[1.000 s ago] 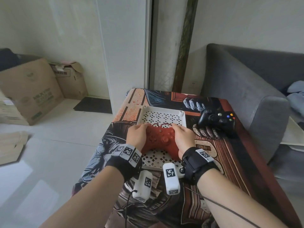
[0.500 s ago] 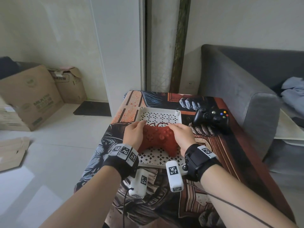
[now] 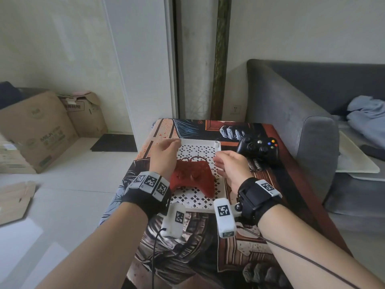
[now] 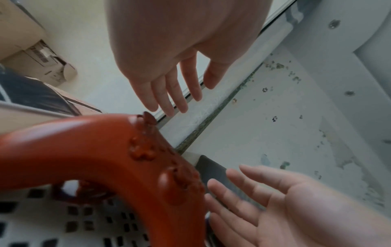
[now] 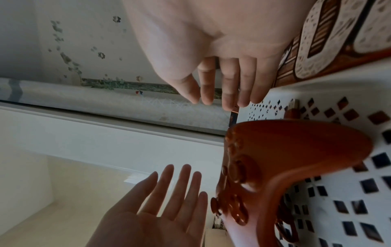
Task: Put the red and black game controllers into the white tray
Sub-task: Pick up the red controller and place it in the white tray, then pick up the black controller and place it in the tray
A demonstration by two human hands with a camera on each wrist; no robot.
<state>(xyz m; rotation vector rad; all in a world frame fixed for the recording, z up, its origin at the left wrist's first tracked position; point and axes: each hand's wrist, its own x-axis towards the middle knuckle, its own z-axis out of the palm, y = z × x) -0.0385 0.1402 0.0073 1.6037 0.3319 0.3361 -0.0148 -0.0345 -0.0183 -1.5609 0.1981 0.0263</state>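
Observation:
The red controller (image 3: pixel 192 177) lies flat in the white perforated tray (image 3: pixel 198 209), with neither hand on it. My left hand (image 3: pixel 166 150) hovers over the tray's left side with straight fingers, holding nothing. My right hand (image 3: pixel 226 161) hovers over the tray's right edge, also with nothing in it. The black controller (image 3: pixel 259 148) sits on the table just right of the tray, beyond my right hand. In the left wrist view the red controller (image 4: pixel 105 150) rests on the tray (image 4: pixel 42 225) below the spread fingers (image 4: pixel 175 93). The right wrist view shows the red controller (image 5: pixel 285 150) too.
The table (image 3: pixel 281 184) is covered with a printed cloth and ends close behind the tray. A grey sofa (image 3: pixel 291 113) stands against its right side. Cardboard boxes (image 3: pixel 37 130) lie on the floor at the left. Cables run from my wrists.
Both hands have let go of the red controller and lifted apart, fingers straightened. The controller now lies alone in the tray.

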